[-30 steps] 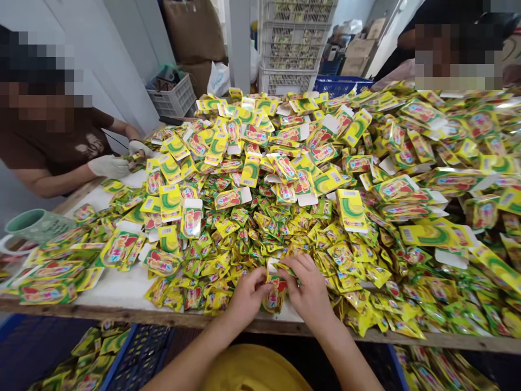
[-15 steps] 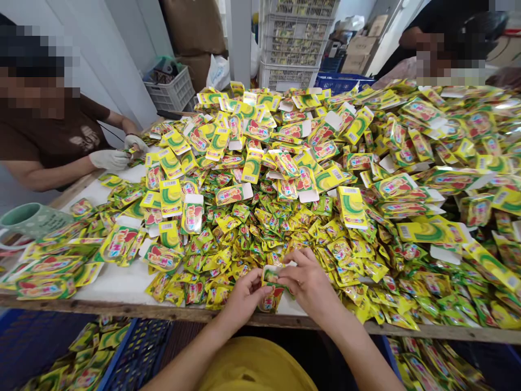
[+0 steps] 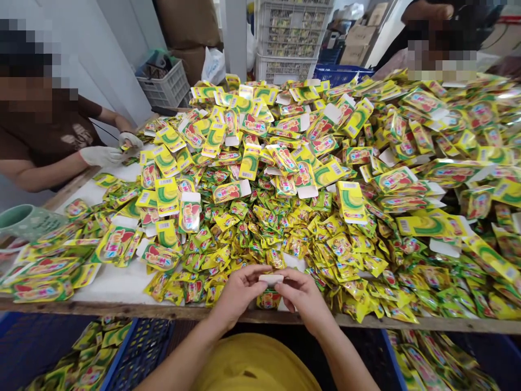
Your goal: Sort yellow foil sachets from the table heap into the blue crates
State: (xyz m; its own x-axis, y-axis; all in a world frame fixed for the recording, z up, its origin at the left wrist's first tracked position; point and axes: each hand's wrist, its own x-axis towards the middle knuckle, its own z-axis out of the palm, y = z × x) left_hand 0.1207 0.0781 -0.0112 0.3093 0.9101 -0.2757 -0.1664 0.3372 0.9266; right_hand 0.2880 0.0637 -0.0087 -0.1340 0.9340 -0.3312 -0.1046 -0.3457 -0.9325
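My left hand (image 3: 238, 293) and my right hand (image 3: 303, 296) meet at the table's near edge. Between their fingertips they pinch the white top edge of a candy pack (image 3: 271, 279), whose yellow and red body hangs below the hands. Just beyond the hands lies a heap of small yellow sachets (image 3: 260, 233). Larger carded packs (image 3: 350, 203) with white tabs are piled behind and to the right.
A person in white gloves (image 3: 100, 156) handles packs at the left side of the table (image 3: 118, 282). A green mug (image 3: 24, 221) stands at the left edge. Blue crates (image 3: 134, 358) with packs sit under the table. White crates (image 3: 291, 38) are stacked beyond.
Both hands have drawn back from the sachet heap toward the table's near edge, lifting the pack. It has turned so its white top edge faces up.
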